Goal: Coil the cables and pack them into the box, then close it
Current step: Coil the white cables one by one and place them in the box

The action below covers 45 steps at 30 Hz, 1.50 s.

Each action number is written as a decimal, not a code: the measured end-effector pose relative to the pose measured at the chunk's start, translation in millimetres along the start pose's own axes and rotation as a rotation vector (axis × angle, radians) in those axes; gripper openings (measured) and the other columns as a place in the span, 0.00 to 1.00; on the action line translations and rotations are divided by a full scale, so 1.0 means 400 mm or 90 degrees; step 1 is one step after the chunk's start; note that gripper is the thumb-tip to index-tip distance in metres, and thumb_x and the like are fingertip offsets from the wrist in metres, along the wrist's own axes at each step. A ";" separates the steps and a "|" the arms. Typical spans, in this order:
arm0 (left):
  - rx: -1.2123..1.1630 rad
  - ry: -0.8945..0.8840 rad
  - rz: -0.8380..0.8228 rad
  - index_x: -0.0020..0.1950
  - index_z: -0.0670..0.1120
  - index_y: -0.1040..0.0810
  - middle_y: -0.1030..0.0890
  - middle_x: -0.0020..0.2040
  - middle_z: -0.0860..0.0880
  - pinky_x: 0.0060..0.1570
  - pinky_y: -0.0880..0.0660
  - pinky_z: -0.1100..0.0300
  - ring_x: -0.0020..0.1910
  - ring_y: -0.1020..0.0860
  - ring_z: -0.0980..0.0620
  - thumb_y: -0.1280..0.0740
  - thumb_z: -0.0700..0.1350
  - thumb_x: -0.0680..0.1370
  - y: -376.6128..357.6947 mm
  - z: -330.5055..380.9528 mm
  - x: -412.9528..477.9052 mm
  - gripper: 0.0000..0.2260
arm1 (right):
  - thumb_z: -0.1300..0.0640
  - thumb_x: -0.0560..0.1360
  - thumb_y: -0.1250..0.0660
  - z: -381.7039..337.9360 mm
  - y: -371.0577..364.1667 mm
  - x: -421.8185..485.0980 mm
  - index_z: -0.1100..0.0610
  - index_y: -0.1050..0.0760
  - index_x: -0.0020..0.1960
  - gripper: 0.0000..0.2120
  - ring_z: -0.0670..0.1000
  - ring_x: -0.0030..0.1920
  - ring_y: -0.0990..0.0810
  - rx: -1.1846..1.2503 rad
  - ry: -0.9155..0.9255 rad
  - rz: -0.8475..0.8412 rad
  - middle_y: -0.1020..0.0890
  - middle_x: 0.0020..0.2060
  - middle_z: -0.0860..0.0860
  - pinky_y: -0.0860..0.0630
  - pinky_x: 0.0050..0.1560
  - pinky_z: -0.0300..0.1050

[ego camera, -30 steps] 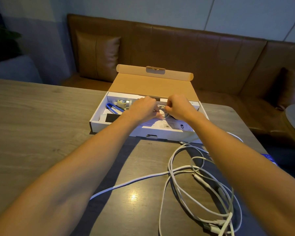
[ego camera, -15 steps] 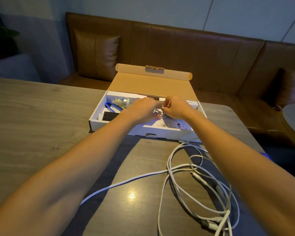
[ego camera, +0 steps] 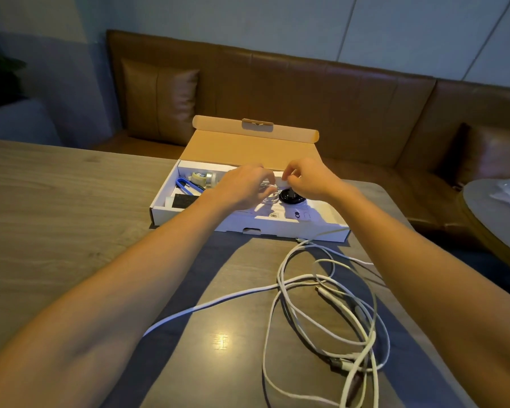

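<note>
Brown wood makes up the surface (ego camera: 56, 201), with a brown couch (ego camera: 336, 92) behind it. An open white box (ego camera: 277, 229) sits on it, lid tipped back. Over the box, the left hand (ego camera: 242, 187) curls round a small coil (ego camera: 270, 195) of thin cable, and the right hand (ego camera: 309, 179) pinches its top. Loose white cables (ego camera: 278, 285) lie in a tangle just in front of the box.

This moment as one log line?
left hand, right hand: hold small coil over box | lid: open | white cables: loose on table
</note>
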<state>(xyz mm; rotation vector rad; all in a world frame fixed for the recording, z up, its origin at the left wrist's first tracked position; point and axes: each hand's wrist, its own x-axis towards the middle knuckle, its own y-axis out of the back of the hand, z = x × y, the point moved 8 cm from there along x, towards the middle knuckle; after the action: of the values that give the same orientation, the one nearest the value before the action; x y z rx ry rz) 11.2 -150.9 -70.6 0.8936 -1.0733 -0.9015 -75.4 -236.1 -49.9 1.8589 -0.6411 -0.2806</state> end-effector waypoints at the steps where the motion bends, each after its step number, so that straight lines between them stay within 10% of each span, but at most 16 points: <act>1: -0.006 0.000 -0.002 0.60 0.50 0.19 0.19 0.58 0.49 0.51 0.22 0.52 0.53 0.22 0.49 0.33 0.53 0.81 0.007 0.010 -0.006 0.12 | 0.62 0.80 0.39 -0.004 0.005 -0.017 0.56 0.21 0.55 0.09 0.55 0.52 0.21 0.000 0.006 -0.008 0.21 0.49 0.53 0.19 0.54 0.51; 10: -0.065 -0.064 -0.080 0.54 0.47 0.17 0.19 0.46 0.50 0.36 0.33 0.64 0.41 0.25 0.54 0.33 0.48 0.81 0.033 0.140 -0.104 0.07 | 0.55 0.79 0.34 -0.029 0.006 -0.191 0.58 0.19 0.51 0.08 0.54 0.45 0.20 -0.043 0.048 -0.084 0.17 0.44 0.55 0.21 0.47 0.48; 22: -0.132 -0.050 -0.253 0.57 0.51 0.18 0.18 0.45 0.50 0.48 0.22 0.50 0.45 0.21 0.51 0.28 0.56 0.77 -0.062 0.211 -0.267 0.13 | 0.50 0.78 0.31 0.033 -0.009 -0.324 0.61 0.17 0.50 0.13 0.53 0.42 0.21 -0.210 -0.048 -0.081 0.16 0.45 0.56 0.27 0.40 0.43; 28: -0.233 0.020 -0.248 0.70 0.50 0.26 0.18 0.47 0.52 0.50 0.24 0.57 0.44 0.22 0.57 0.25 0.49 0.75 -0.076 0.195 -0.284 0.24 | 0.49 0.82 0.37 0.085 -0.051 -0.374 0.56 0.14 0.46 0.16 0.49 0.40 0.16 -0.053 -0.120 -0.225 0.13 0.39 0.51 0.20 0.45 0.41; 35: -0.219 0.030 -0.361 0.72 0.49 0.25 0.21 0.42 0.50 0.44 0.27 0.57 0.40 0.24 0.53 0.29 0.46 0.78 -0.095 0.187 -0.290 0.22 | 0.51 0.80 0.33 0.087 -0.028 -0.337 0.60 0.17 0.57 0.14 0.55 0.47 0.20 -0.094 -0.118 -0.086 0.16 0.51 0.56 0.22 0.47 0.47; 45: -0.284 0.069 -0.185 0.60 0.49 0.21 0.21 0.50 0.48 0.47 0.23 0.57 0.47 0.22 0.49 0.35 0.49 0.82 -0.043 0.136 -0.286 0.09 | 0.54 0.79 0.31 0.027 -0.062 -0.307 0.58 0.18 0.52 0.08 0.53 0.44 0.19 -0.114 -0.029 -0.075 0.16 0.47 0.55 0.20 0.48 0.49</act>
<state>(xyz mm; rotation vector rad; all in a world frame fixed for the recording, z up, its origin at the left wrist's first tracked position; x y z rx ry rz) -69.3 -60.6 -111.1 0.7203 -0.6180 -1.2597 -174.8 -170.5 -90.3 1.7236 -0.5202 -0.4440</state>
